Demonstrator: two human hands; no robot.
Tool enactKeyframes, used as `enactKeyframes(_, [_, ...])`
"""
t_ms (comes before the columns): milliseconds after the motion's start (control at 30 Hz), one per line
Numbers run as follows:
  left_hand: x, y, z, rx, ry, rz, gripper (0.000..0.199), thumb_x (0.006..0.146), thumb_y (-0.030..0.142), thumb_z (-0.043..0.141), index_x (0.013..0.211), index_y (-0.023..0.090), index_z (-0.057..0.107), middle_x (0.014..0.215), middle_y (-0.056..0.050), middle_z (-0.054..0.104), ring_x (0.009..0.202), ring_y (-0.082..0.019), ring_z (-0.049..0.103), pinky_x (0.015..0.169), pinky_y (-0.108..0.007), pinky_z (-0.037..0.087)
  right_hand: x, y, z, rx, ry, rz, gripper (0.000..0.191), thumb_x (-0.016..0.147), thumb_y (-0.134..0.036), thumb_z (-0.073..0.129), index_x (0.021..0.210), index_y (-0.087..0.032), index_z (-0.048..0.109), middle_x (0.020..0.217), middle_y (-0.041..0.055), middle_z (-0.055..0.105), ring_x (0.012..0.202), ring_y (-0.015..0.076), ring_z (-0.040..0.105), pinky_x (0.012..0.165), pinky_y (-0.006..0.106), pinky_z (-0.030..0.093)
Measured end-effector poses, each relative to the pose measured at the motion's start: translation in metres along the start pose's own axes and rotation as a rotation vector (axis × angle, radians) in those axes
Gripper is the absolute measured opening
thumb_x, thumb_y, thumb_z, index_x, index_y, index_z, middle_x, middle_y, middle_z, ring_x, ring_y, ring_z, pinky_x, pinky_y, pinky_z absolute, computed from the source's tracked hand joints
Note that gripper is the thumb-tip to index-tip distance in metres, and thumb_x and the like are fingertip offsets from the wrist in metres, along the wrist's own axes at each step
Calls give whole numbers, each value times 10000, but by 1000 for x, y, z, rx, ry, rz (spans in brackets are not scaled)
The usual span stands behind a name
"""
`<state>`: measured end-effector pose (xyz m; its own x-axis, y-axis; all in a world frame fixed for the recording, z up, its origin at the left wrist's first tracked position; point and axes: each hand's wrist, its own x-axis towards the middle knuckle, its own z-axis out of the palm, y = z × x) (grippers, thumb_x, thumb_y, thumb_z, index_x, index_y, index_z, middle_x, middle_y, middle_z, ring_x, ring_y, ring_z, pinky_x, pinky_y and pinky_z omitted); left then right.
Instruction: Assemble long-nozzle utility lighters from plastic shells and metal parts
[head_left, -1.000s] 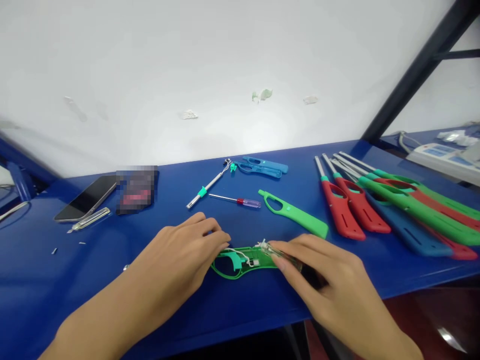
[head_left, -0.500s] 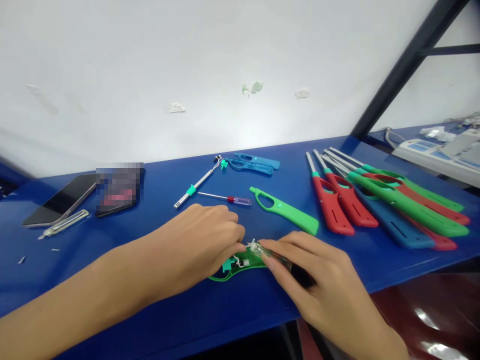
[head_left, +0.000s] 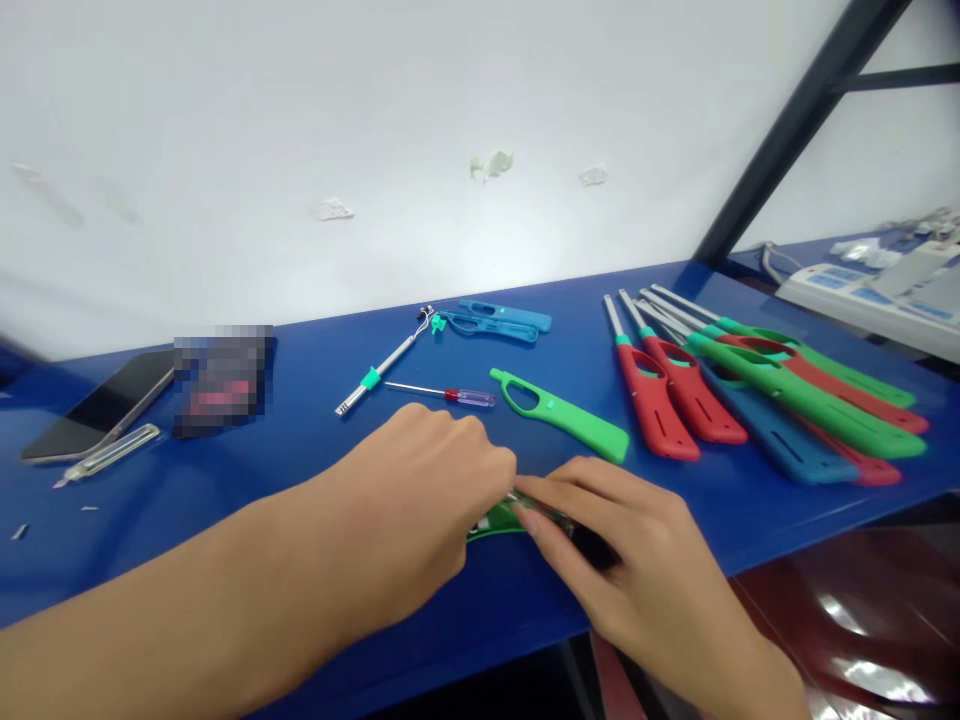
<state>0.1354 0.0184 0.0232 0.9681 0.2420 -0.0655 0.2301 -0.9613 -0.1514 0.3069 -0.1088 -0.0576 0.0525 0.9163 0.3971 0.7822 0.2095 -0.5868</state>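
Note:
My right hand [head_left: 637, 545] grips a clear fuel tank [head_left: 546, 508] between thumb and fingers; its lower part is dark in the palm's shadow. Fingers curled, my left hand [head_left: 427, 490] is closed at the tank's top end, and its back hides what the fingertips pinch. Beneath both hands lies an opened green lighter half-shell [head_left: 495, 526], mostly covered. Just beyond them rests the matching green half-shell [head_left: 574, 421]. A screwdriver [head_left: 469, 397] with a red and purple handle lies to its left.
Several assembled lighters [head_left: 772, 400] are piled at the right. Blue lighter shells [head_left: 506, 322] and a metal lighter tube [head_left: 382, 368] lie toward the wall. At the left are a phone [head_left: 112, 400], a pixelated dark device [head_left: 225, 385] and a clear-handled cutter [head_left: 112, 455]. A black frame post [head_left: 795, 150] stands at right.
My left hand has moved right and over the tank's top end, covering the nozzle and the parts in the green half-shell. My right hand keeps its hold. The view has shifted slightly.

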Motion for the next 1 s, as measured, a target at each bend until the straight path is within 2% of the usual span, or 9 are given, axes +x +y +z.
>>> enactKeyframes(133, [-7, 8, -1, 34, 91, 23, 249, 692, 55, 636, 794, 266, 551, 770, -13, 703, 618, -278, 652, 543, -396, 352, 0, 0, -1, 6, -3, 7, 227, 1090, -280, 600, 1193, -259, 801, 1004, 18, 773, 866, 195, 729, 764, 334, 550])
enactKeyframes(300, [-11, 11, 1, 75, 114, 14, 236, 668, 111, 686, 766, 266, 539, 739, -17, 683, 573, -266, 623, 519, -399, 340, -1, 0, 1, 15, 9, 4, 230, 1092, -279, 598, 1209, -269, 796, 1015, 27, 774, 871, 193, 725, 784, 327, 552])
enactKeyframes(500, [-17, 12, 5, 96, 53, -2, 247, 644, 150, 739, 794, 262, 577, 743, -35, 682, 554, -283, 608, 493, -391, 289, 0, 0, 1, 13, 20, 4, 219, 1087, -273, 607, 1205, -277, 792, 1012, 18, 773, 855, 187, 726, 800, 326, 568])
enactKeyframes(600, [-23, 2, 9, 50, 4, -35, 223, 721, 136, 715, 868, 261, 604, 791, -28, 696, 594, -295, 646, 512, -388, 311, 0, 0, 1, 12, 16, 6, 212, 1089, -274, 609, 1202, -280, 789, 1020, 14, 774, 862, 184, 731, 816, 325, 576])
enactKeyframes(733, [-27, -13, 17, -79, -6, -161, 123, 930, 129, 594, 931, 244, 639, 793, -16, 717, 668, -254, 700, 560, -365, 367, 0, 0, 0, 6, 21, -9, 207, 1086, -273, 621, 1201, -287, 792, 1028, 15, 782, 870, 182, 742, 818, 316, 578])
enactKeyframes(833, [-27, -18, 23, -302, 47, -233, 191, 1052, 197, 507, 951, 247, 663, 839, 4, 737, 764, -208, 713, 655, -333, 432, 1, 0, -2, 16, 5, -5, 204, 1084, -278, 625, 1198, -291, 794, 1038, 15, 783, 894, 183, 749, 805, 305, 577])
enactKeyframes(1000, [-29, -14, 30, -555, 104, -318, 194, 1033, 209, 545, 974, 273, 719, 871, 45, 756, 779, -173, 682, 719, -313, 448, 3, -1, -3, 14, -14, 1, 203, 1084, -267, 620, 1190, -303, 789, 1054, 5, 777, 907, 174, 757, 805, 293, 575])
